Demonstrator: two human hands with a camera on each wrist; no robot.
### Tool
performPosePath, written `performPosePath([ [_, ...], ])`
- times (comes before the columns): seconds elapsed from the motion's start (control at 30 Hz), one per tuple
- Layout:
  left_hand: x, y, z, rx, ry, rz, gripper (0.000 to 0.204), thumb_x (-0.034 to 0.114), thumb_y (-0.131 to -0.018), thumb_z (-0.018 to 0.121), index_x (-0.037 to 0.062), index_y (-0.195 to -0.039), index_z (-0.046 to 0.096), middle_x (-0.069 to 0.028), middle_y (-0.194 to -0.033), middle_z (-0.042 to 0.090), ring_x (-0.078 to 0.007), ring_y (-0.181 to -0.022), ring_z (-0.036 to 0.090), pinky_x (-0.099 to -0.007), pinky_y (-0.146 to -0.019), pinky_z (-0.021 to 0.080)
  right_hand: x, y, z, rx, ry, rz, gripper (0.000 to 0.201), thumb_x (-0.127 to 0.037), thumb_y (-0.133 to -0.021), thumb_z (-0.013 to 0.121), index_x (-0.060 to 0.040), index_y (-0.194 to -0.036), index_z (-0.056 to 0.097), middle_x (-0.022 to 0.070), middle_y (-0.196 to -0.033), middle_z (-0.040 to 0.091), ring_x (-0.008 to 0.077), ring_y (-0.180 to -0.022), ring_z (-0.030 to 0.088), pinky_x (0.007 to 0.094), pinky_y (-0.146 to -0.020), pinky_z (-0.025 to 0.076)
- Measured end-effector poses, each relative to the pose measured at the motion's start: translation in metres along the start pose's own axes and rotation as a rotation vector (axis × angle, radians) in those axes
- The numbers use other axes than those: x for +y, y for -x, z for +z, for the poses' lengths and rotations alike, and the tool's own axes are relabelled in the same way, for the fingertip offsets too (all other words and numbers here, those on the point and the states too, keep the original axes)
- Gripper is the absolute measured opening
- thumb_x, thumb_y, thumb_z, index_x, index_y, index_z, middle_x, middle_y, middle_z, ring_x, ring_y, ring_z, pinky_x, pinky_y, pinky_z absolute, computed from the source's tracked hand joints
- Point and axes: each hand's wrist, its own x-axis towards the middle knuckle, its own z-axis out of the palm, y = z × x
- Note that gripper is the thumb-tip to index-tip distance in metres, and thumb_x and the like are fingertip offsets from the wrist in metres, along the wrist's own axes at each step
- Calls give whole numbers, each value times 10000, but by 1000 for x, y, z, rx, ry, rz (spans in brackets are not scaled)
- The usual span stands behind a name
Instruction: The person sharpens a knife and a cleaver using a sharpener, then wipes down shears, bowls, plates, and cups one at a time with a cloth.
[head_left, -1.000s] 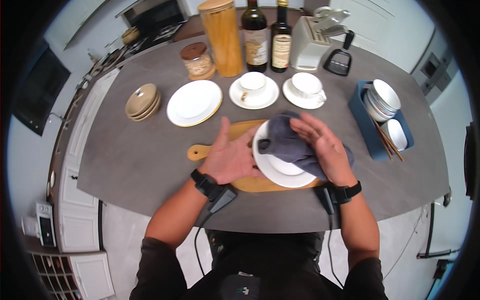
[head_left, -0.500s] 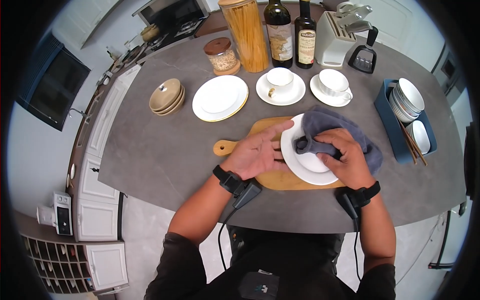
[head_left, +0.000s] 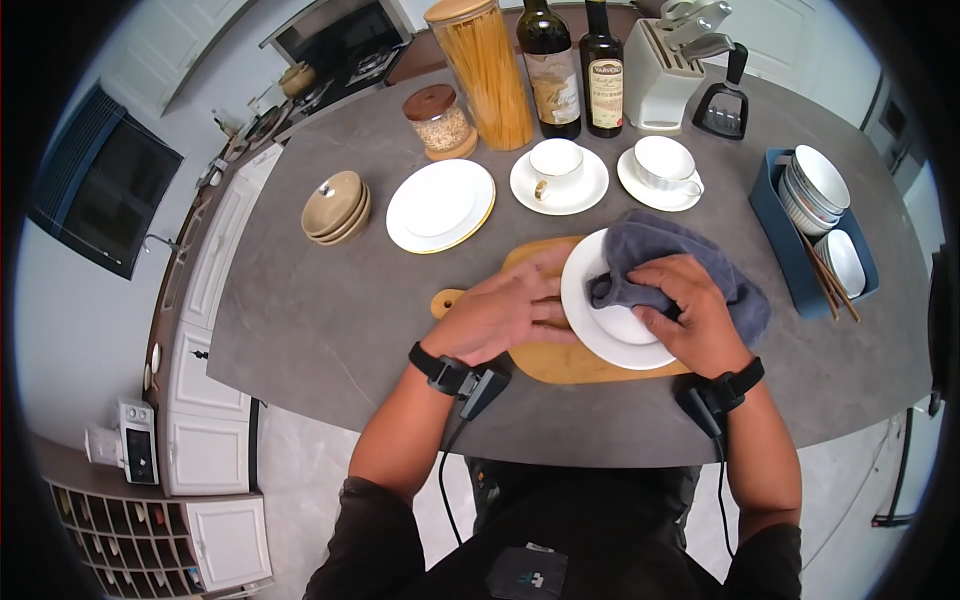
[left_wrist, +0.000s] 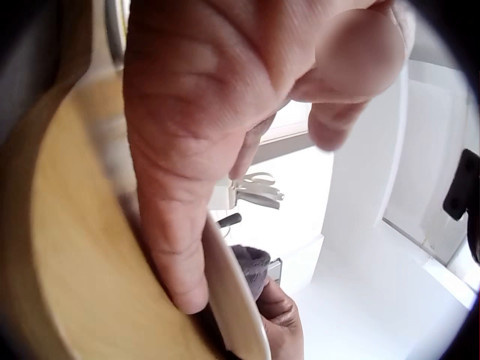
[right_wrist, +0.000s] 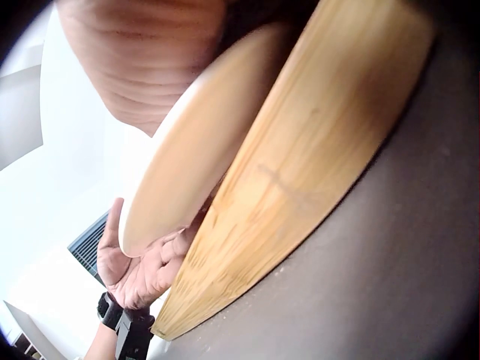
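A white plate (head_left: pixel 576 310) sits over the wooden cutting board (head_left: pixel 560 362), its left side raised off the wood in the right wrist view. With bent fingers and thumb, my right hand (head_left: pixel 702 318) pinches a bunched part of a dark grey cloth (head_left: pixel 655 243) against the plate's face. The rest of the cloth drapes past the plate's right side. My left hand (head_left: pixel 497 315) is at the plate's left rim with fingers extended; some fingertips are hidden beneath the plate. In the left wrist view one straight finger (left_wrist: pixel 176 255) reaches down between board and plate.
Behind the board stand a white plate stack (head_left: pixel 440 205), two cups on saucers (head_left: pixel 556 165), and brown bowls (head_left: pixel 335 207). A blue bin (head_left: pixel 790 245) with bowls and chopsticks is at right. Farther back are a pasta jar (head_left: pixel 480 80), two bottles (head_left: pixel 604 85) and a knife block (head_left: pixel 660 80).
My right hand came down from spread fingers above the cloth to pinching it on the plate. My left hand has rolled at the plate's left rim, its palm now less upturned.
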Motion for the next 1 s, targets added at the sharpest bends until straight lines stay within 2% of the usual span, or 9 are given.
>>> performPosePath([
  [0.03, 3, 2, -2, -4, -3, -3, 697, 423, -1132, 408, 23, -1664, 199, -301, -1589, 411, -414, -1423, 510, -546, -1173, 436, 0, 0, 0, -11, 30, -10, 399, 20, -775, 805, -20, -1163, 722, 139, -1183, 706, 348, -1138, 634, 428, -1033, 483],
  [0.1, 6, 5, -5, 75, -60, 79, 978, 774, -1024, 319, 60, -1677, 172, -313, -1615, 370, -433, -1459, 457, -556, -1205, 384, -1, -1, -1, -15, 70, -23, 399, 1, -773, 812, -24, -1162, 722, 141, -1181, 705, 355, -1139, 632, 434, -1037, 479],
  [0.2, 4, 5, -7, 111, 42, 92, 1097, 898, -941, 235, 93, -1684, 179, -320, -1626, 354, -436, -1506, 389, -568, -1249, 298, -3, -1, 0, -27, 115, -39, 408, -29, -769, 824, -29, -1164, 721, 146, -1177, 703, 366, -1147, 627, 444, -1046, 468],
  [0.37, 4, 1, -1, 109, 195, 227, 1145, 940, -900, 211, 113, -1690, 167, -341, -1656, 282, -448, -1550, 303, -580, -1277, 215, -10, 0, 1, -23, 134, -47, 430, -55, -769, 827, -33, -1184, 715, 146, -1180, 701, 370, -1164, 618, 458, -1064, 452],
  [0.43, 7, 1, 12, 56, 342, 282, 1151, 950, -889, 212, 130, -1695, 160, -344, -1667, 257, -449, -1554, 295, -582, -1277, 206, -22, -5, 5, 173, 190, -185, 406, -84, -767, 835, -68, -1157, 726, 103, -1106, 708, 341, -1094, 643, 442, -960, 494],
  [0.53, -5, -7, 32, -117, 332, 234, 1184, 991, -838, 217, 206, -1713, 72, -306, -1679, 270, -417, -1536, 346, -567, -1250, 263, -41, -12, 10, 202, 87, -344, 339, -78, -758, 834, -90, -1080, 732, 70, -1053, 700, 304, -977, 656, 421, -839, 493],
  [0.77, -27, -11, 48, -156, 20, 163, 1295, 1032, -781, 231, 173, -1708, -49, -158, -1585, 458, -303, -1405, 509, -501, -1192, 374, -61, -8, 41, 236, -11, -164, 228, -21, -752, 798, -75, -956, 713, 58, -865, 616, 278, -815, 622, 399, -712, 478],
  [0.9, -25, -11, 49, -155, -27, 148, 1307, 1033, -773, 254, 171, -1709, -44, -155, -1588, 455, -291, -1410, 504, -491, -1197, 369, -62, -9, 44, 236, -32, -169, 203, -21, -756, 798, -64, -932, 706, 67, -838, 615, 289, -783, 621, 405, -687, 487],
  [1.0, -26, -10, 48, -181, 5, 147, 1247, 983, -835, 272, 138, -1711, 1, -132, -1615, 399, -253, -1465, 424, -444, -1236, 306, -62, -10, 44, 213, -14, -176, 208, 63, -767, 783, -16, -950, 724, 99, -915, 676, 225, -715, 655, 312, -597, 549],
])
